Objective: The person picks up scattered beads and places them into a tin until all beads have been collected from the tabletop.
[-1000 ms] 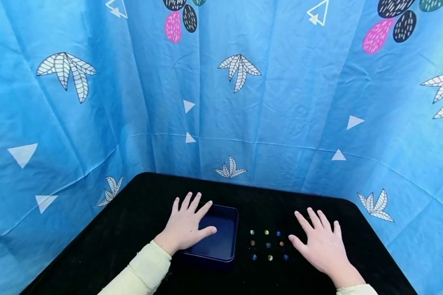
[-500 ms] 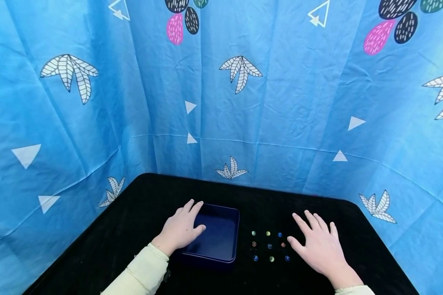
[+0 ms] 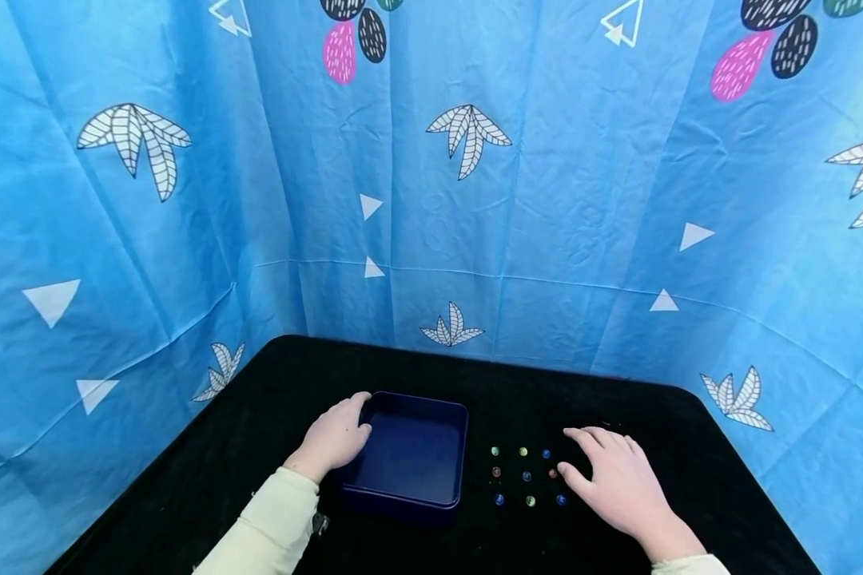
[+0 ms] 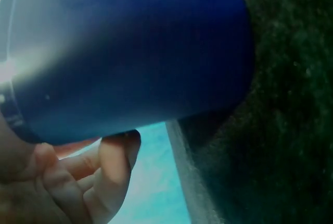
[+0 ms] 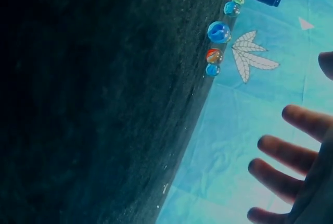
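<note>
A dark blue rectangular open-topped box [image 3: 413,447] stands on the black tabletop. My left hand [image 3: 331,438] grips its left side, with the thumb at the rim and the fingers over the outside. In the left wrist view, curled fingers [image 4: 112,174] lie against the wall of the box [image 4: 156,41]. Glass marbles [image 3: 526,477] sit to the right of the box in three rows of three. Beside their right column hovers my right hand [image 3: 622,483], fingers relaxed and holding nothing. The right wrist view shows it spread apart from the marbles [image 5: 219,32].
Black cloth covers the table [image 3: 546,383], whose far corners are rounded. Behind and around it hangs a blue patterned curtain [image 3: 568,192]. A small dark object [image 3: 320,524] shows beside the left sleeve [image 3: 273,519].
My left hand has moved left and down from over the box onto its left side, and its fingers have curled. The right hand's fingers have bent slightly lower. Box and marbles look unmoved.
</note>
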Demonstrator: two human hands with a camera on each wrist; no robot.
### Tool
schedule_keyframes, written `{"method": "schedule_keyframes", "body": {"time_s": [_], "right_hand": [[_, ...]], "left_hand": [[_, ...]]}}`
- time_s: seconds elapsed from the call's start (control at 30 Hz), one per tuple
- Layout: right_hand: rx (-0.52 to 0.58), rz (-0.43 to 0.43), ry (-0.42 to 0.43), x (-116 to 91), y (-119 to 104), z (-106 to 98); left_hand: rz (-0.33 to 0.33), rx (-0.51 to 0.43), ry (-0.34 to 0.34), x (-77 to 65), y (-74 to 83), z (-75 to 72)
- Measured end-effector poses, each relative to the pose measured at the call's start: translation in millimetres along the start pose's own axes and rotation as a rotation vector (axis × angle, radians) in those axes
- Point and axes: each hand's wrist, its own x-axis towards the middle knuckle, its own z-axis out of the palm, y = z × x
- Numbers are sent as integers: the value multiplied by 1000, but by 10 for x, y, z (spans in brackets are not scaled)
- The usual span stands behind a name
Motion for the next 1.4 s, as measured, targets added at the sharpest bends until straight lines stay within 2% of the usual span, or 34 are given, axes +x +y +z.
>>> {"method": "schedule_keyframes", "body": {"time_s": [0.17,0.33,0.47,0.73,1.1,1.4], "right_hand": [[35,-5,-39,11,-13,10],[87,59,-143,2,-18,22],[113,98,-209,-18,-19,27],[179,59,-328,-25,-3,44],[214,25,-461,-70,16,96],[226,-7,-481,-35,6,89]], "left_hand": [[-28,-92,-44,59,-103,15],[-74,-236,-106,84,-160,12],[-85,-303,-140,91,-178,13],[-95,-361,-166,109,-180,-20],[-96,-549,-239,129,-345,27],[-79,-650,-255,116,-411,22]]}}
